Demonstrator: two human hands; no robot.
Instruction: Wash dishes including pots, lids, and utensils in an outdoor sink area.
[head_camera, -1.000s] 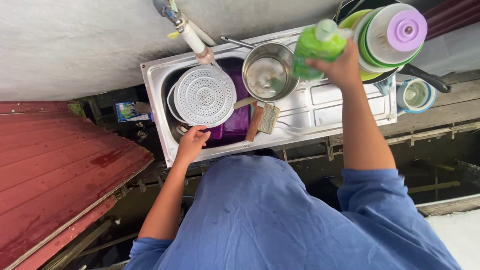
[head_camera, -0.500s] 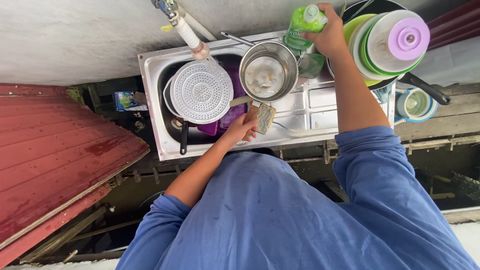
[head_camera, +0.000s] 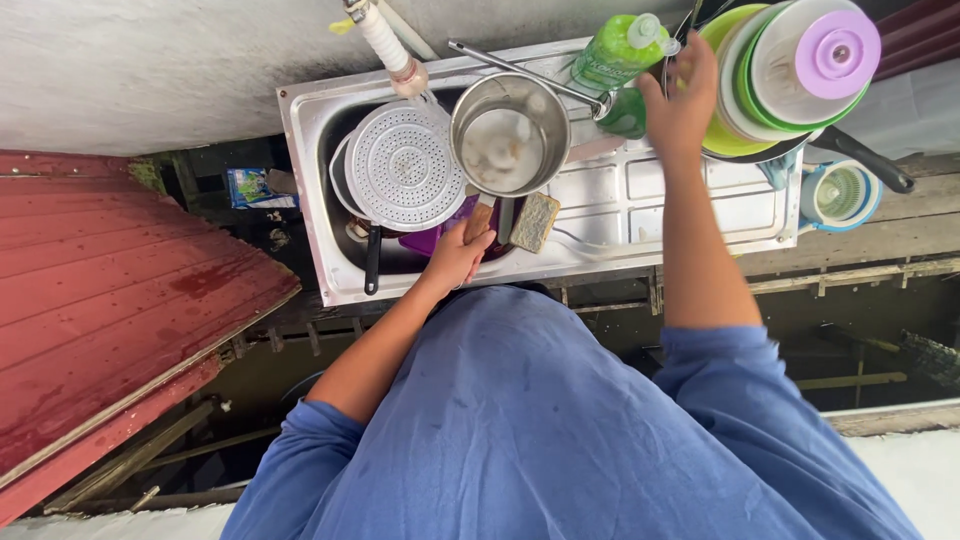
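Observation:
My left hand (head_camera: 458, 256) is closed around the wooden handle of a steel saucepan (head_camera: 508, 135), which sits over the edge of the sink basin. My right hand (head_camera: 680, 100) is raised at the back of the drainboard with fingers apart and holds nothing. It is just right of a green dish-soap bottle (head_camera: 620, 48) standing by the wall. A yellow-green sponge (head_camera: 535, 222) lies on the drainboard, right of my left hand.
A round perforated metal tray (head_camera: 405, 180) lies in the steel sink (head_camera: 305, 180) over a purple basin (head_camera: 440, 240), under a tap (head_camera: 385, 40). Stacked green and white dishes with a purple-knobbed lid (head_camera: 800, 70) stand at the right, beside a small strainer cup (head_camera: 838, 195).
My right hand set the green bottle down by the wall and let go. My left hand moved from the sponge to the saucepan handle, and the pan shifted left.

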